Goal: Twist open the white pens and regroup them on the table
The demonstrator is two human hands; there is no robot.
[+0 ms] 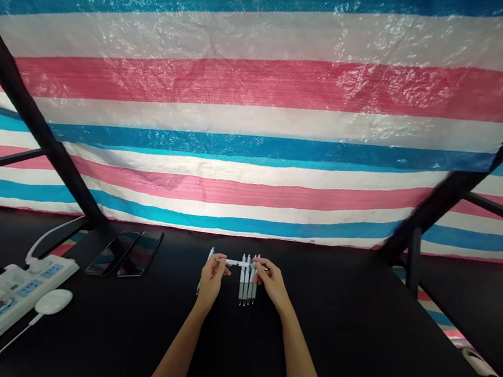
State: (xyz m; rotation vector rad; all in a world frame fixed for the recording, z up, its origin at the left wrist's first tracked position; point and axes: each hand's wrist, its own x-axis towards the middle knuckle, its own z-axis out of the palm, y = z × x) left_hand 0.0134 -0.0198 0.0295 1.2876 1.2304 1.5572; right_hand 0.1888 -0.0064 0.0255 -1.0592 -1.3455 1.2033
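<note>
Between my two hands a white pen (238,263) is held level, crosswise above a row of pens. Its left end is pinched by my left hand (213,272), its right end by my right hand (269,276). Beneath it several white pens with grey grips (246,286) lie side by side on the black table (240,352), tips toward me. One more pen (211,251) lies partly hidden behind my left hand. Whether the held pen is in one piece or parted in the middle is too small to tell.
Two dark phones (111,254) (140,254) lie left of my hands. Farther left are a white power strip (8,305) with plugs and a white round charger (54,301) on a cable. Black frame bars (62,159) (436,211) rise on both sides before a striped tarp (259,122).
</note>
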